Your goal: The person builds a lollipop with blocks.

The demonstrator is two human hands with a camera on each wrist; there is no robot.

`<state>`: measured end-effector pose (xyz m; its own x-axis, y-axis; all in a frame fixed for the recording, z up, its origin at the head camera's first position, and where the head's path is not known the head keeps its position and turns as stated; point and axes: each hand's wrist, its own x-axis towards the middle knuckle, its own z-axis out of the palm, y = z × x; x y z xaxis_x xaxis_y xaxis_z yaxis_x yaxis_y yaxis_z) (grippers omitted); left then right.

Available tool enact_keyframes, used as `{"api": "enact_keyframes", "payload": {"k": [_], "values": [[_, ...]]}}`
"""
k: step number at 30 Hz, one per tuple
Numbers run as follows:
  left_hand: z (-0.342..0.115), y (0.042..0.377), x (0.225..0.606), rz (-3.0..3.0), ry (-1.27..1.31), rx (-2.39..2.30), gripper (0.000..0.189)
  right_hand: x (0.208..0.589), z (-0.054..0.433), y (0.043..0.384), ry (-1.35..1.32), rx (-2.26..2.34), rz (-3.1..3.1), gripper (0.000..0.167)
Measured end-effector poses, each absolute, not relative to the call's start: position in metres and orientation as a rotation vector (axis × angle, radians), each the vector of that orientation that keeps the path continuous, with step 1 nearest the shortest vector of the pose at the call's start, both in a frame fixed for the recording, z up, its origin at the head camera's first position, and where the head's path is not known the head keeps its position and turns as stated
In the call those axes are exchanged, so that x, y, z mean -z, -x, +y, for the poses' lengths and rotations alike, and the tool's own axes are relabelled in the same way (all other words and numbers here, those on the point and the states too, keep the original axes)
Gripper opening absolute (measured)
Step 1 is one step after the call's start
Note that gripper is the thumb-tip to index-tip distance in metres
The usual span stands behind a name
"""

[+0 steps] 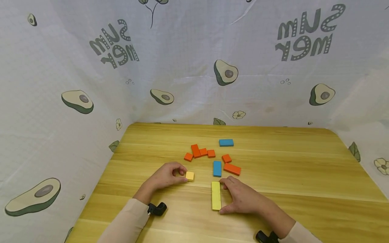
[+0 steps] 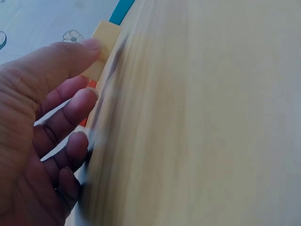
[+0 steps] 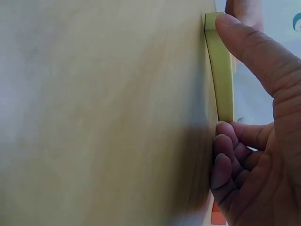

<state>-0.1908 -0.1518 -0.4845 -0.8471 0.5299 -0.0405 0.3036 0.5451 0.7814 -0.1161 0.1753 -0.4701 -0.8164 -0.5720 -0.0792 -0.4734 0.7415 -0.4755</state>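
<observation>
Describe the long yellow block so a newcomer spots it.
On the wooden tabletop, find the right hand. It grips the long yellow block: the longest of all, and paler than the small golden block the left hand pinches.

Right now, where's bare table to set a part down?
Biggest patch: tabletop right of the right hand and orange-red blocks, out to the right edge. Another: left of the left hand, to the left edge. Modest gap between small yellow cube and long yellow block. Crowded: beyond the hands, where orange-red blocks and blue blocks cluster.
</observation>
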Motion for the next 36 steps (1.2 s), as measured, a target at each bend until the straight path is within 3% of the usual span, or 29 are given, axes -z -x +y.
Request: {"api": "enact_keyframes", "payload": {"k": [19, 36], "values": [[-0.093, 0.186, 0.481, 2.4, -0.818, -1.197, 0.028, 0.473, 0.174, 0.114, 0.813, 0.677, 2.737, 0.095], [-0.07, 0.189, 0.483, 2.497, -0.834, -1.077, 0.025, 0.474, 0.174, 0.112, 0.789, 0.684, 2.738, 0.096]]}}
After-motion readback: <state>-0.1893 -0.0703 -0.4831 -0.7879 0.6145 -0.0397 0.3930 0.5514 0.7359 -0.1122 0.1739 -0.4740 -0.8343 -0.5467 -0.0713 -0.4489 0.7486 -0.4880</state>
